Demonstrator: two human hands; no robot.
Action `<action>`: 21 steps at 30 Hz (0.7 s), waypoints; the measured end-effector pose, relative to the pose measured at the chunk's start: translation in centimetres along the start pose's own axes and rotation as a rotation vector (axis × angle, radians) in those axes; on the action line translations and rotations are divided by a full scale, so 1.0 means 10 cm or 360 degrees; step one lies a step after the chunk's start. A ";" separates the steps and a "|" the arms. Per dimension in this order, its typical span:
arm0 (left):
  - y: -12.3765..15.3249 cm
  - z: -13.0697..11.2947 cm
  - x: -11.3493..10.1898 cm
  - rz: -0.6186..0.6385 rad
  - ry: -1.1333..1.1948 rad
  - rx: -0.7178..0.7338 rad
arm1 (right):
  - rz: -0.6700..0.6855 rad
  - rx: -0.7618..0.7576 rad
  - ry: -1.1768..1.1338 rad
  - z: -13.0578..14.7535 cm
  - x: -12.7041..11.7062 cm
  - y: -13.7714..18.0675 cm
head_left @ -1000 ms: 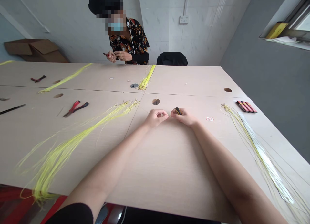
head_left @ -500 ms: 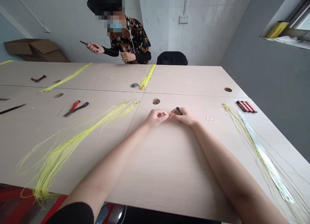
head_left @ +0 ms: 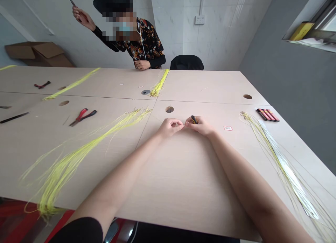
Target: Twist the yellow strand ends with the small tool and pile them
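Both my hands rest together on the light wooden table [head_left: 183,173], just in front of a round cable hole [head_left: 169,109]. My left hand [head_left: 169,126] is pinched closed, fingertips touching those of my right hand [head_left: 201,126]. My right hand is closed round a small black and yellow tool [head_left: 194,119]. What the left fingers pinch is too small to make out. A long bundle of thin yellow wires [head_left: 86,148] lies to the left of my hands, and another bundle of yellow wires [head_left: 278,162] lies to the right.
Red-handled pliers [head_left: 82,117] lie at mid left, several red-black markers [head_left: 267,114] at the right edge. A person in a patterned shirt [head_left: 143,43] stands across the table, one hand [head_left: 80,15] raised high holding a tool. A black chair [head_left: 186,62] stands behind the table.
My hands have barely moved, staying fingertip to fingertip. The person opposite has swung one arm from in front of the chest up and out, high to the left.
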State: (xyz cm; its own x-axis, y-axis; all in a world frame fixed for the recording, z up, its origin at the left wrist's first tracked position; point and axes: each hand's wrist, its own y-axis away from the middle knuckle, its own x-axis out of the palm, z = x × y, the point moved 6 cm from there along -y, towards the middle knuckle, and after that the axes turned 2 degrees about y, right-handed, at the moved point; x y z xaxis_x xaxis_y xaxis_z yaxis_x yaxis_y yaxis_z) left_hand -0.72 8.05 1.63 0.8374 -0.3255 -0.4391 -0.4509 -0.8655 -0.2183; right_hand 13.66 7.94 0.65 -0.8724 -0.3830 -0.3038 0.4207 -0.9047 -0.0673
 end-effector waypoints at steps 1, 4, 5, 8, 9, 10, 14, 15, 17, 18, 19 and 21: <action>0.00 -0.01 0.00 -0.0010 -0.0015 0.0007 | -0.0007 0.0005 0.0002 0.01 0.00 0.00; 0.00 -0.04 -0.02 -0.0066 -0.0095 0.0031 | -0.0023 0.0030 -0.0005 0.02 0.00 0.00; 0.01 -0.05 -0.02 -0.0080 -0.0130 0.0046 | -0.0026 0.0037 -0.0010 0.02 0.00 0.00; 0.01 -0.09 -0.01 -0.0085 -0.0247 0.0110 | -0.0028 0.0053 -0.0024 0.04 0.00 0.01; 0.02 -0.09 -0.01 -0.0078 -0.0286 0.0128 | -0.0027 0.0058 -0.0024 0.04 0.00 0.01; 0.02 -0.09 -0.01 -0.0067 -0.0319 0.0138 | -0.0027 0.0062 -0.0023 0.05 0.00 0.02; 0.04 -0.06 -0.01 -0.0018 -0.0294 0.0132 | -0.0022 0.0066 -0.0015 0.06 0.00 0.02; 0.04 -0.05 -0.02 -0.0027 -0.0253 0.0132 | -0.0015 0.0067 -0.0011 0.07 0.00 0.02; 0.04 -0.04 -0.04 -0.0069 -0.0198 0.0129 | 0.0004 0.0064 -0.0002 0.07 0.01 0.02; 0.04 -0.03 -0.04 -0.0082 -0.0191 0.0122 | 0.0014 0.0058 -0.0001 0.07 0.01 0.02; 0.04 -0.03 -0.04 -0.0077 -0.0192 0.0115 | 0.0022 0.0051 -0.0004 0.08 0.01 0.02; 0.04 -0.04 -0.01 -0.0017 -0.0190 0.0134 | 0.0035 0.0039 -0.0022 0.08 0.02 0.02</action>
State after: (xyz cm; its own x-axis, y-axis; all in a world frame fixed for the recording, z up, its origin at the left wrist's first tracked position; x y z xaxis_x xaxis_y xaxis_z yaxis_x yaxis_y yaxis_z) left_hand -0.87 7.60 1.95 0.8016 -0.2645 -0.5361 -0.4707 -0.8321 -0.2934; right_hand 13.35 7.54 1.34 -0.8664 -0.4053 -0.2915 0.4338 -0.9002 -0.0377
